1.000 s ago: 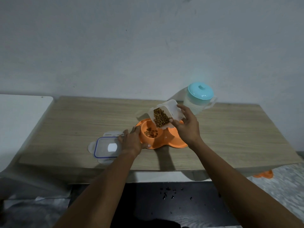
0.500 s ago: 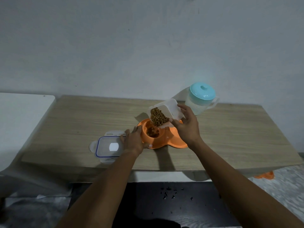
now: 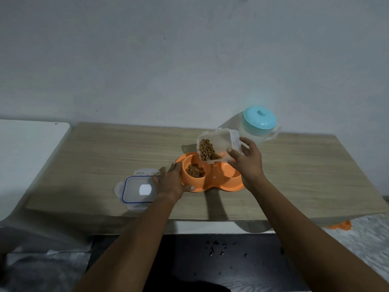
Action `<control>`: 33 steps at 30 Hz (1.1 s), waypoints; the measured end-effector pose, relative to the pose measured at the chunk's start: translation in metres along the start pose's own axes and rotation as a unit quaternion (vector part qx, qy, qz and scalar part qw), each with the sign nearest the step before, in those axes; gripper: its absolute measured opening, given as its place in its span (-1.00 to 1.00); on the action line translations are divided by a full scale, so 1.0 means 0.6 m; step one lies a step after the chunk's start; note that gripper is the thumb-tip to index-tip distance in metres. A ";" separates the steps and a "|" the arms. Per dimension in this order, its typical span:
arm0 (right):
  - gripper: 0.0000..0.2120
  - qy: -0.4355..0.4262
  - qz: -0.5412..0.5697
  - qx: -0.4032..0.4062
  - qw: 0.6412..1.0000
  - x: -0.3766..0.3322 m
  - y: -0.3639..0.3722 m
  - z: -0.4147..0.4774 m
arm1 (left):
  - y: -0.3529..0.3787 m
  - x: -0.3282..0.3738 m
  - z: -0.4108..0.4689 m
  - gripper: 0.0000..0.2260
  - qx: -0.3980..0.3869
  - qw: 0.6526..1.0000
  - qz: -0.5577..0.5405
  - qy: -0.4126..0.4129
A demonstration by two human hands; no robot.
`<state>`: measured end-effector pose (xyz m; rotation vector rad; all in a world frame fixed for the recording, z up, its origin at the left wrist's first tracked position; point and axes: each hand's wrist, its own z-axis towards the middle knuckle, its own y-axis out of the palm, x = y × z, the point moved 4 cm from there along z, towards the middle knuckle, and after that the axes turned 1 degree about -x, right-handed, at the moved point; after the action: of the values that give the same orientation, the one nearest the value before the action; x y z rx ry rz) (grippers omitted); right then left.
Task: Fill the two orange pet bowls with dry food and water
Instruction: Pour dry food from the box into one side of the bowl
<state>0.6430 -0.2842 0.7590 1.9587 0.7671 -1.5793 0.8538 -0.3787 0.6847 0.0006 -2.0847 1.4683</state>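
An orange double pet bowl point(image 3: 212, 183) sits on the wooden table point(image 3: 105, 157). Its left bowl holds a small heap of brown dry food point(image 3: 194, 170); the right bowl is mostly hidden behind my right wrist. My right hand point(image 3: 247, 160) grips a clear plastic food container point(image 3: 219, 144), tilted above the left bowl with kibble gathered at its lower edge. My left hand point(image 3: 171, 182) rests against the left rim of the orange bowl, holding it. A clear water jug with a turquoise lid point(image 3: 260, 121) stands behind the container.
The container's clear lid with a blue seal point(image 3: 137, 189) lies flat on the table just left of my left hand. A white surface point(image 3: 27, 157) adjoins the table's left end. Dark crumbs dot the black floor point(image 3: 216, 248) below. An orange object point(image 3: 340, 225) peeks out under the right edge.
The container has risen slightly and tipped back a little, so the kibble now sits along its lower edge. The heap in the left bowl is fully visible. My left hand stays on the rim.
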 end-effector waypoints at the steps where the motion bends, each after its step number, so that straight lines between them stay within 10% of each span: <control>1: -0.52 0.019 0.021 0.007 1.000 0.002 -0.002 0.005 | 0.000 0.000 0.001 -0.13 -0.001 1.000 0.000 0.001; 18: -0.65 0.212 -0.012 -0.069 0.975 0.065 0.178 0.184 | -0.006 0.006 0.022 -0.09 -0.004 0.996 0.093 -0.001; 33: -0.49 0.122 -0.189 -0.040 0.974 0.094 0.172 0.202 | -0.004 0.001 0.029 -0.07 -0.019 0.996 0.085 -0.010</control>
<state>0.6404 -0.4353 0.6835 2.0580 1.3493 -1.4940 0.8460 -0.3940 0.6831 -0.1818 -2.1738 1.5339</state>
